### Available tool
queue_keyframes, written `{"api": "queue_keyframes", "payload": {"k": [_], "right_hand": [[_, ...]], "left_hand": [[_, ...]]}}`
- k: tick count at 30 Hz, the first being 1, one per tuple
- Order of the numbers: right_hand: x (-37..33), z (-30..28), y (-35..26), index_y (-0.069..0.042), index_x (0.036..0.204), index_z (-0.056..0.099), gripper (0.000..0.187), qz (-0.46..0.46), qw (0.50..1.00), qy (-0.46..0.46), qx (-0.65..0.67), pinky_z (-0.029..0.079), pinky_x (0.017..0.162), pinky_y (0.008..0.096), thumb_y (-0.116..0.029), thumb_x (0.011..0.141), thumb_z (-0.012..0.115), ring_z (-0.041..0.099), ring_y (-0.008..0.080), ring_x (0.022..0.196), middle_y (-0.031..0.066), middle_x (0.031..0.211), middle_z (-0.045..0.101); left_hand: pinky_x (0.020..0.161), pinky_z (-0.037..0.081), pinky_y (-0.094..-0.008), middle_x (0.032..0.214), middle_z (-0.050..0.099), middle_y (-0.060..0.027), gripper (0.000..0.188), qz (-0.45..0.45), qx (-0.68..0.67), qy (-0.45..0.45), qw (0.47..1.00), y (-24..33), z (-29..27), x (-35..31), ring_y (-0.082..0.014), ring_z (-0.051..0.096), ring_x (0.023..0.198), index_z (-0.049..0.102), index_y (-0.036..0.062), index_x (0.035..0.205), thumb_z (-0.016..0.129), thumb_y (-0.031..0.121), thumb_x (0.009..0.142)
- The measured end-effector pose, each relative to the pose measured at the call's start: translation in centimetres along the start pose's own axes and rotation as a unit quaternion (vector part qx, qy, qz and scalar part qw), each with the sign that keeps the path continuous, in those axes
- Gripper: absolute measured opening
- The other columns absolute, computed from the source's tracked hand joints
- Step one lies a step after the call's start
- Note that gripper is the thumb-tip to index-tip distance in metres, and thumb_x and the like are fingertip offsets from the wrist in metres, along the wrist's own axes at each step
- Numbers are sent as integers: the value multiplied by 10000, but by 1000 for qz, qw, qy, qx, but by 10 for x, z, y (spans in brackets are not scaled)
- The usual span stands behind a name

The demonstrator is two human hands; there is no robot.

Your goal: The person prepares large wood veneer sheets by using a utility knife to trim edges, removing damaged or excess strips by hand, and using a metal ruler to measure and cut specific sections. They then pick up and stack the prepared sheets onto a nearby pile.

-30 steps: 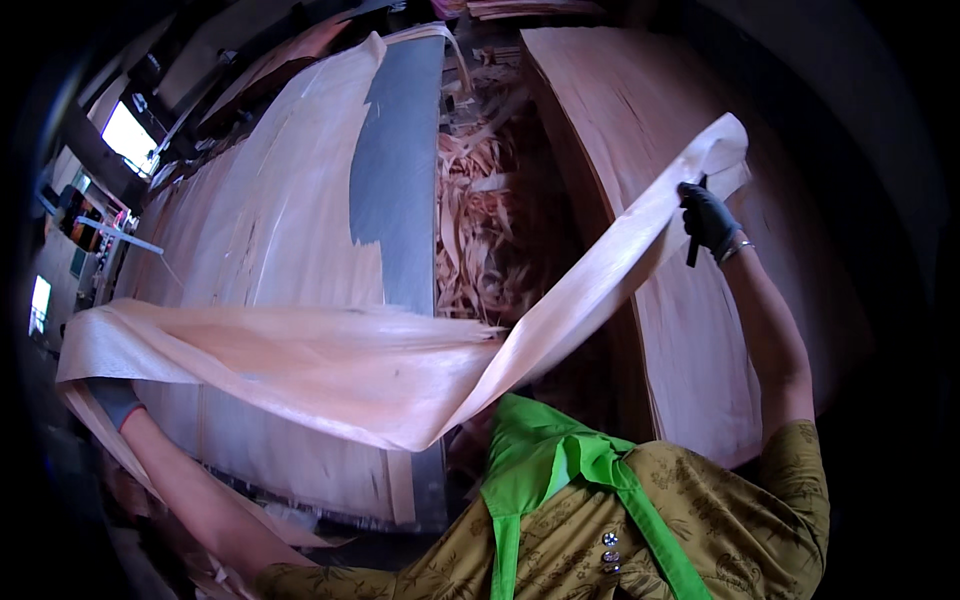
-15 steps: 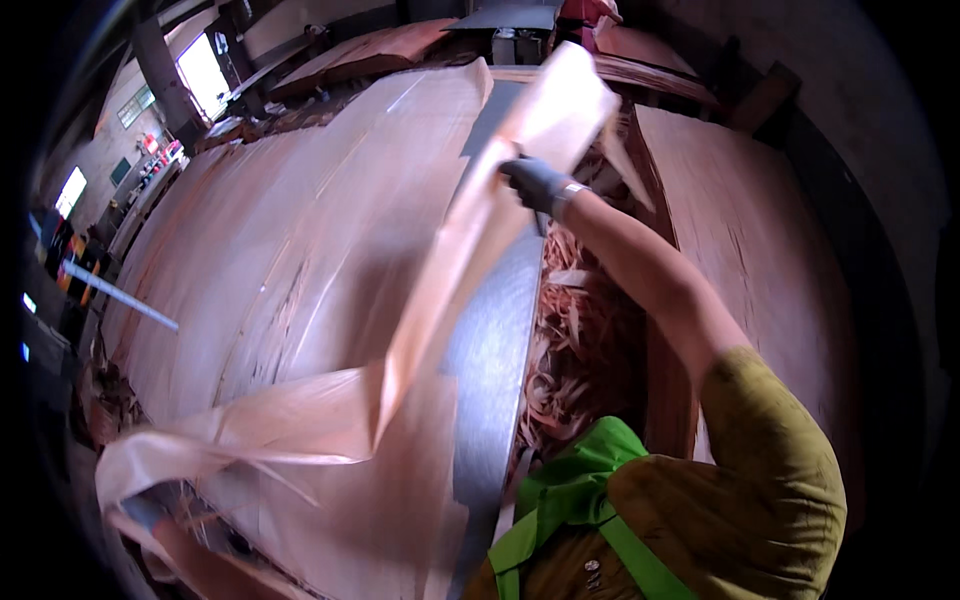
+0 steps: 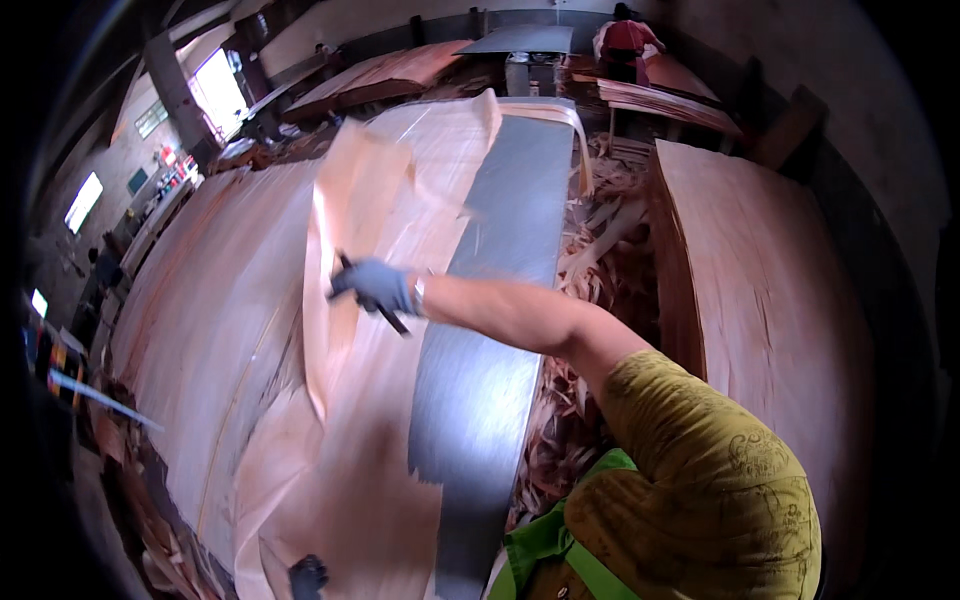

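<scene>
A thin sheet of pale wood veneer lies folded and rumpled in a long strip over the broad veneer layer on the table. My right hand, in a grey and dark glove, reaches across the middle of it, fingers closed round a dark stick-like tool. Blur hides whether those fingers also pinch the veneer. At the lower edge, my left hand shows as a dark glove low over the veneer; its fingers cannot be made out. A bare grey metal tabletop shows beside the veneer's ragged edge.
Curled veneer scraps fill the gap between the table and a tall veneer stack on the right. More sheets lie at the back. A person is at the far right. A pale blue rod juts in at the left.
My right hand has swept left and nearer, carrying the veneer strip off the metal tabletop. My left hand has moved right along the near edge. The strip now lies folded over the layer.
</scene>
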State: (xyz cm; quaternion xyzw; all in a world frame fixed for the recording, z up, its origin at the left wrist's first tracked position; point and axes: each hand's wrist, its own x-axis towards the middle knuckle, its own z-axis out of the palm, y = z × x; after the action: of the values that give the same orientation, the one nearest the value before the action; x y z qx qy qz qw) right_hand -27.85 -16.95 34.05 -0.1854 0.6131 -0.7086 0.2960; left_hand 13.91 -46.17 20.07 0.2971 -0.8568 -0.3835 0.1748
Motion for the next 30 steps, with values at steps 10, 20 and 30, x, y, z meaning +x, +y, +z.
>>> {"api": "queue_keyframes", "payload": {"k": [10, 20, 30], "right_hand": [[-344, -471, 160, -105, 1005, 648, 162, 169, 949, 212, 163, 356, 424, 198, -180, 886, 569, 456, 50, 480, -28, 666, 566], [-581, -611, 217, -137, 1141, 543, 238, -10, 684, 578, 446, 430, 469, 254, -165, 905, 542, 556, 132, 589, 65, 1056, 627], [-408, -764, 218, -188, 929, 622, 70, 88, 704, 576, 406, 351, 380, 239, -220, 867, 615, 478, 84, 444, -39, 664, 596]], "left_hand": [[958, 407, -347, 1121, 598, -160, 377, 25, -98, -395, 913, 230, 424, -64, -257, 541, 1091, 514, -45, 1207, 478, 196, 920], [952, 433, -336, 1195, 587, -196, 382, 198, -68, -445, 871, 447, 694, 10, -266, 578, 1106, 532, -2, 1237, 502, 219, 926], [987, 408, -341, 1212, 575, -193, 423, 337, -28, -552, 762, 623, 889, 102, -276, 551, 1139, 532, -10, 1227, 536, 286, 925]]}}
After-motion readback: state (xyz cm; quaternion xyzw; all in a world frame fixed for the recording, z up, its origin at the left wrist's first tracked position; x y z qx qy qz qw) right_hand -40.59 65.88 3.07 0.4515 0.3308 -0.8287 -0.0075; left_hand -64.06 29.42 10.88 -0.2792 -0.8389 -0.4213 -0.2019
